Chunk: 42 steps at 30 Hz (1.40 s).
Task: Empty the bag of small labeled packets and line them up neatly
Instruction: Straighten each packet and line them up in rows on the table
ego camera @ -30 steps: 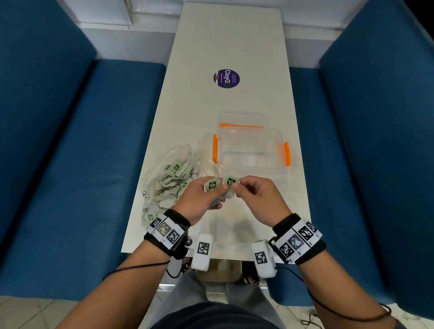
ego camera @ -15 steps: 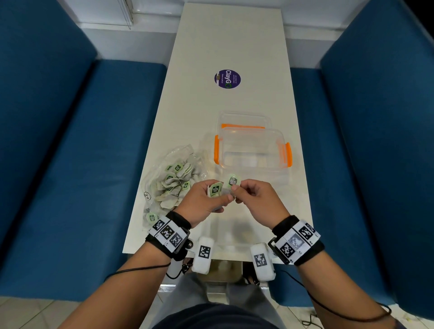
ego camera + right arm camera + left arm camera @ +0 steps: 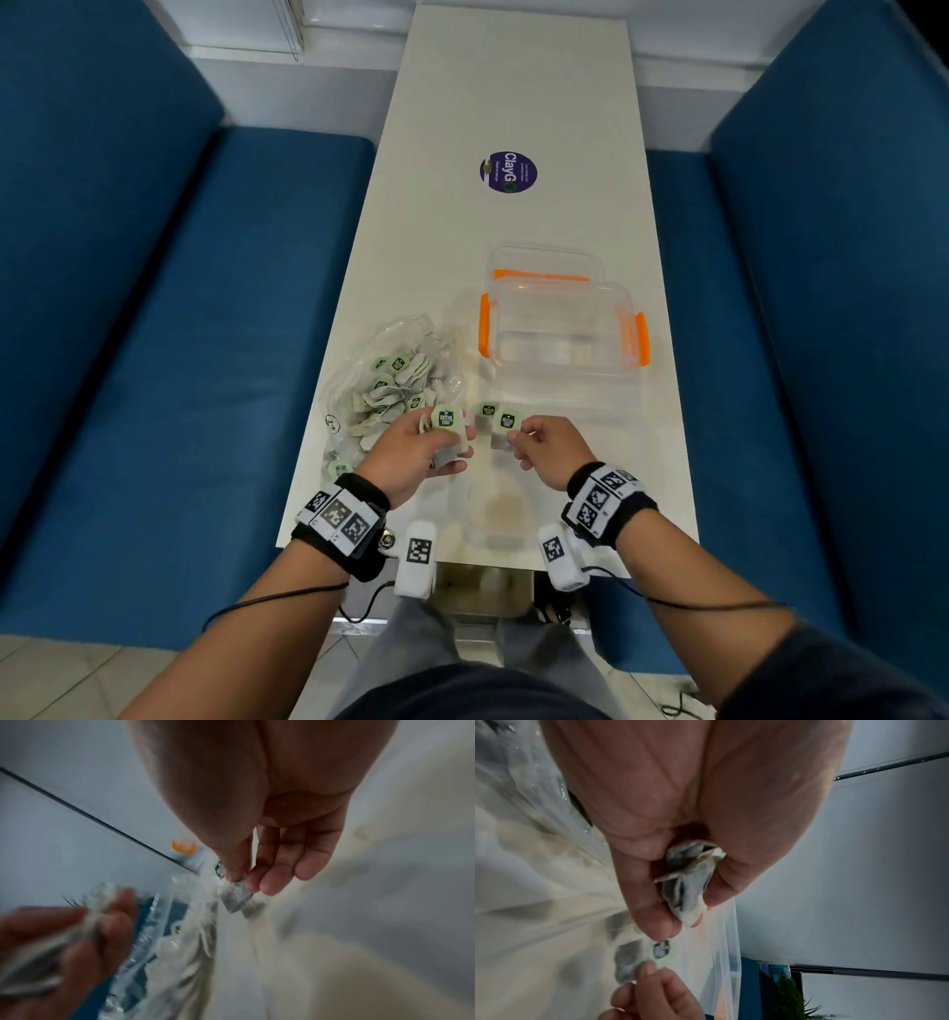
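- Three views. Head view: most packets remain inside the clear bag at the left of the table. One packet on the table lies just before the empty clear box, so the lining-up seems barely begun. The left hand grips a small bunch of packets; the right hand pinches a single packet beside the laid one. Half a second earlier the hands met together; now they are apart.
- Left wrist view: curled fingers clasp the bunch.
- Right wrist view: thumb and fingertips pinch the packet low over the table; blurred.
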### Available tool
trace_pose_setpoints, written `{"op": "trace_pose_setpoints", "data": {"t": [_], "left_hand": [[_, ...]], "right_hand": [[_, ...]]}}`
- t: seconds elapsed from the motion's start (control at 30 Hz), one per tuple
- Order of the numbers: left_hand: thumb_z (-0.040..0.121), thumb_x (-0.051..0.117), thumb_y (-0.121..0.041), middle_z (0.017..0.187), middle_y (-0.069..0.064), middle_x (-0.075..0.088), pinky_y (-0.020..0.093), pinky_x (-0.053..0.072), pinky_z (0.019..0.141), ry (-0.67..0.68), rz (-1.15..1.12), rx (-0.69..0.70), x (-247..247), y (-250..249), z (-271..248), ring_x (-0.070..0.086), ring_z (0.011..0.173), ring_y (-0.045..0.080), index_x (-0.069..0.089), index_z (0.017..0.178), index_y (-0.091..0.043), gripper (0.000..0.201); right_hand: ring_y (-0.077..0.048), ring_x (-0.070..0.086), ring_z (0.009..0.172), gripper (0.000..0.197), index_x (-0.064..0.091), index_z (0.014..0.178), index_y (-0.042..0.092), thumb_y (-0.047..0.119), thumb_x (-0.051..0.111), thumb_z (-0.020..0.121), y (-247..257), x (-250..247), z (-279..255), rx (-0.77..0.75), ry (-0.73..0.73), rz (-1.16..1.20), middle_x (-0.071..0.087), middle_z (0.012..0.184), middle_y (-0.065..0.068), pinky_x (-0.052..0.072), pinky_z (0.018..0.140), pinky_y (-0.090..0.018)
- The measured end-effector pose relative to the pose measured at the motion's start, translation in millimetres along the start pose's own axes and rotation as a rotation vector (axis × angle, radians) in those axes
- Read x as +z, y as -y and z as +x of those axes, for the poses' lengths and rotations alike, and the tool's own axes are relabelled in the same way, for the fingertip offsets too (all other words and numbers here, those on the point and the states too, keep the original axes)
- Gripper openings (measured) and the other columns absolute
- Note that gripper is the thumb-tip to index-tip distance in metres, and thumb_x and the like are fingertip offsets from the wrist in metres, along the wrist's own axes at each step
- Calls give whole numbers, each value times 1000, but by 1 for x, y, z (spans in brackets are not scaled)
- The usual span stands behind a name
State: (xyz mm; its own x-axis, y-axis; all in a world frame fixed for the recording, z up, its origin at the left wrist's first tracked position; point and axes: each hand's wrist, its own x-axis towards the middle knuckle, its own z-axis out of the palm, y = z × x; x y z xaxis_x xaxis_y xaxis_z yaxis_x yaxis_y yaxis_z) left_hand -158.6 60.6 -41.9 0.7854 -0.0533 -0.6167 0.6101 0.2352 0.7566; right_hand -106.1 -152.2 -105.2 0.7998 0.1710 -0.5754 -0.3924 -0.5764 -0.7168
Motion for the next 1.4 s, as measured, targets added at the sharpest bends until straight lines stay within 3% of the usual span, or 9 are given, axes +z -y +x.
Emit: {"op": "trace_pose_setpoints", "data": {"t": [0.1,0.27,0.5,0.63,0.77,0.87,0.97,1.1,1.4], "left_hand": [[100,56,0,114,18,74,38,60,82,-7,17,6,-2,-1,0,71,96,32,65,96,-7,13],[100,58,-1,105,24,72,46,57,89,18,-18,10,0,-4,-2,68,98,38,73,68,-19,40],[99,55,5,99,17,73,43,61,85,39,-32,-4,1,-3,-2,71,100,37,67,106,-3,16],[97,57,5,108,18,71,38,61,77,18,-17,5,0,-1,0,73,94,33,64,118,1,23],[94,56,10,101,13,72,40,62,79,4,-3,23,5,1,2,72,88,26,68,113,-4,26],[93,55,12,90,8,67,43,62,83,29,22,25,13,-1,1,66,70,15,67,117,-1,29],[95,56,9,101,17,73,46,60,87,56,15,24,17,-7,-2,73,86,25,68,114,-6,27],[97,54,7,103,12,76,34,59,72,66,67,41,16,-16,-5,71,84,26,67,113,-10,26],[93,74,-19,81,-1,70,28,49,63,63,280,182,24,-22,-2,64,72,18,68,98,-14,9]], "right_hand": [[-21,68,65,27,67,75,15,29,65,98,-1,12,15,29,14,-73,75,78,-7,56,72,-34],[-23,66,67,31,69,70,14,30,64,97,3,24,26,50,-4,-139,73,73,-8,53,74,-32],[-24,66,71,38,75,86,2,39,69,92,7,24,26,119,-35,-192,74,80,-14,56,77,-38],[-19,70,86,35,75,97,17,47,58,99,20,8,-1,26,-67,-186,76,90,0,56,84,-35],[-12,66,68,27,75,91,24,45,60,100,45,2,-44,-172,-56,109,72,81,4,51,66,-22],[-15,63,69,14,77,92,23,32,68,97,47,5,-53,-274,-52,129,72,81,-4,54,72,-33],[-14,63,68,14,76,88,23,23,66,99,47,-1,-52,-265,-76,158,72,81,-10,53,71,-33],[-7,64,65,18,73,92,12,20,61,102,53,-18,-56,-275,-52,192,69,76,-7,48,67,-20],[-3,58,62,24,72,90,14,15,54,105,63,-34,-63,-343,-33,183,66,64,13,45,65,-16]]}}
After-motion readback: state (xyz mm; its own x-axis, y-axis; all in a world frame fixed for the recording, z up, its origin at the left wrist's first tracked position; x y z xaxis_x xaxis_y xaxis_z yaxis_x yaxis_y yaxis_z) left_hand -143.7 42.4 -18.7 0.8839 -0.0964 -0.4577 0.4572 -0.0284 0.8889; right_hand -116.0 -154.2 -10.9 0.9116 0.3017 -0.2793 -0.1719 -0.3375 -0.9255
